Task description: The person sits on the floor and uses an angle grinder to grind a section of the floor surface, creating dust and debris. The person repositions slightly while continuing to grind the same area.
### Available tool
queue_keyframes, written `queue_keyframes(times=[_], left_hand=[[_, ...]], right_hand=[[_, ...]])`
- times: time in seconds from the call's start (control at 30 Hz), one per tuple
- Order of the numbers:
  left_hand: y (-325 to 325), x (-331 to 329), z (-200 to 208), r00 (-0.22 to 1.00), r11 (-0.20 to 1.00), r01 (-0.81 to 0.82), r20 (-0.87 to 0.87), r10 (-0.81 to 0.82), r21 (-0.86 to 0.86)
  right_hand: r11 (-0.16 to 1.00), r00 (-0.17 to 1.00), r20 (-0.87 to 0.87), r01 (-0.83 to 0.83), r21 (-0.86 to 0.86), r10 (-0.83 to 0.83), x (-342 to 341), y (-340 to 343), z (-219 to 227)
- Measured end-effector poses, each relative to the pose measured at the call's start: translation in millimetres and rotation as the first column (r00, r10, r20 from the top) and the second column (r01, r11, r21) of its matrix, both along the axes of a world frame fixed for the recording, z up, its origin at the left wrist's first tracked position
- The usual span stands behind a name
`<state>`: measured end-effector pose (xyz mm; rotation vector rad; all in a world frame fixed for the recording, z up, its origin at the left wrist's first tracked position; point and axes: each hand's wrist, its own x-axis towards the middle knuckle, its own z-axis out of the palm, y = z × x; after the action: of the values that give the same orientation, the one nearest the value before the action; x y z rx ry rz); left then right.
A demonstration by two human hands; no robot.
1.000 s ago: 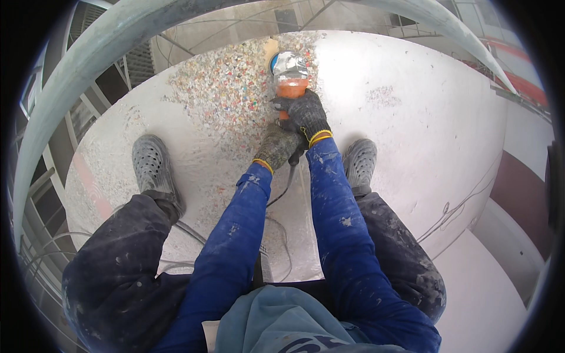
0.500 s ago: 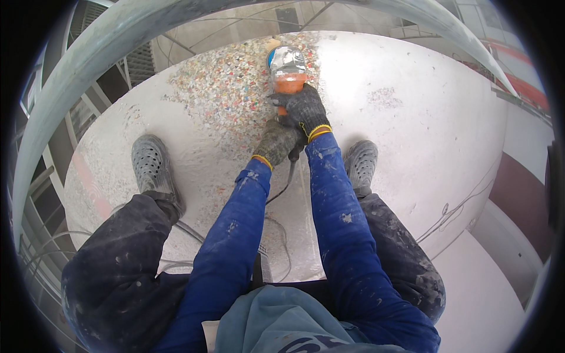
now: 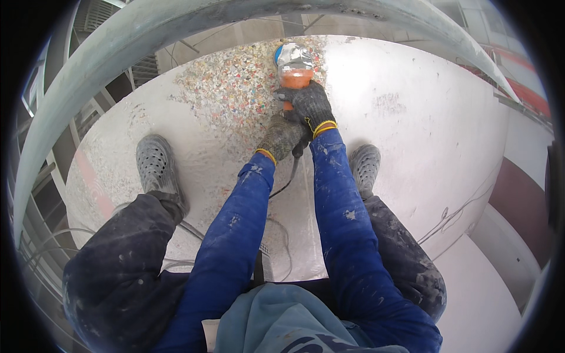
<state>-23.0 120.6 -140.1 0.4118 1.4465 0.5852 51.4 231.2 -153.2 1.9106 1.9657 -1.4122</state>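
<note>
An orange angle grinder (image 3: 296, 77) with silver tape round its head and a blue disc at its left side rests against the far part of a large curved white surface (image 3: 388, 165). My right hand (image 3: 312, 105), in a dark grey knit glove, is wrapped round the grinder's body. Just behind it my left hand (image 3: 281, 135), in a dusty grey glove, grips the rear of the tool. A black power cord (image 3: 292, 172) runs back from the grinder between my forearms. Left of the disc lies a patch of exposed multicoloured speckle (image 3: 226, 82).
A thick grey metal pipe (image 3: 176, 23) arches across the far side. My feet in grey clogs (image 3: 156, 160) stand either side of my arms. Thin cables (image 3: 450, 217) lie on the right, hoses (image 3: 65, 235) at the left. Metal scaffolding (image 3: 53, 170) stands beyond the left edge.
The grinder and both hands have shifted slightly to the right in the picture. The surroundings have also shifted slightly; my grip looks the same.
</note>
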Motion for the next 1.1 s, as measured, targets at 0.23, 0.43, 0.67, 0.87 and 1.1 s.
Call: queue_keyframes(times=[0.23, 0.43, 0.67, 0.87, 1.1], left_hand=[[12, -5, -2, 0.993, 0.994, 0.029, -0.117, -0.017, 0.105], [12, -7, 7, 0.997, 0.996, 0.056, -0.066, -0.051, 0.073], [-1, -7, 7, 0.999, 0.998, -0.046, 0.004, 0.046, 0.031], [-12, -1, 5, 0.997, 0.996, -0.075, 0.005, 0.075, -0.043], [-18, 6, 13, 0.988, 0.988, -0.154, -0.018, 0.154, 0.003]], right_hand=[[0.990, 0.989, -0.088, 0.111, -0.090, -0.119, -9, 10, 12], [0.991, 0.980, -0.165, 0.094, -0.092, -0.108, -9, 8, 12], [0.996, 0.996, -0.068, 0.055, -0.066, -0.060, -13, 0, -3], [0.985, 0.990, -0.121, 0.048, -0.168, -0.069, -5, -14, 14], [0.992, 0.977, -0.184, 0.092, -0.090, -0.108, 6, -23, 7]])
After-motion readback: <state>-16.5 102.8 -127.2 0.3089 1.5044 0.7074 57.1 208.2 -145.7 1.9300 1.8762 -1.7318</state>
